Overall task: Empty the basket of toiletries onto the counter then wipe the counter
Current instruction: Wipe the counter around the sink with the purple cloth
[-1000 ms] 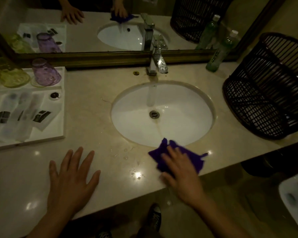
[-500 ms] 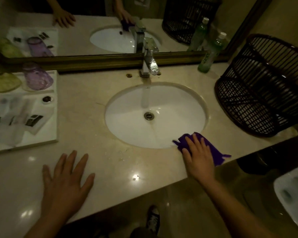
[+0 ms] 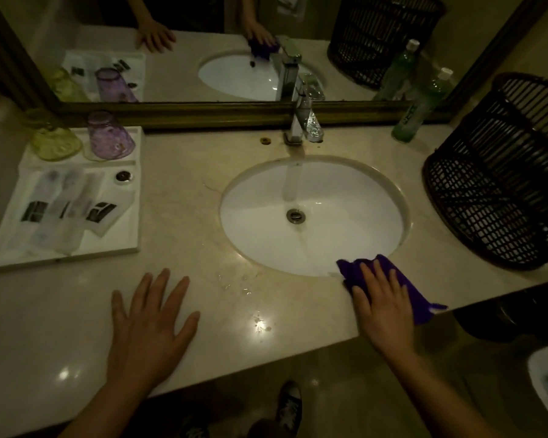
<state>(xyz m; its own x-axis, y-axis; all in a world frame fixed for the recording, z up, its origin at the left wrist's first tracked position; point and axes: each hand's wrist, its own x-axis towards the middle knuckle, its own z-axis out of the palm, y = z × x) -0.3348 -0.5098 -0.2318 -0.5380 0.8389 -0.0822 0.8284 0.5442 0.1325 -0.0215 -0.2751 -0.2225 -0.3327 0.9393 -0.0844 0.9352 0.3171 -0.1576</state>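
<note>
My right hand presses flat on a purple cloth at the front right rim of the sink, on the beige counter. My left hand lies flat with fingers spread on the counter's front left, holding nothing. A dark wicker basket lies tipped on its side at the right end of the counter, its opening toward the sink. A green bottle stands upright by the mirror, left of the basket.
A white sink with a chrome tap sits mid-counter. At the left, a white tray holds sachets and two upturned cups, one yellow, one purple. Water drops lie near the front edge. A mirror runs behind.
My right hand slid the purple cloth from the sink's front middle to its front right rim. My left hand stayed flat in place.
</note>
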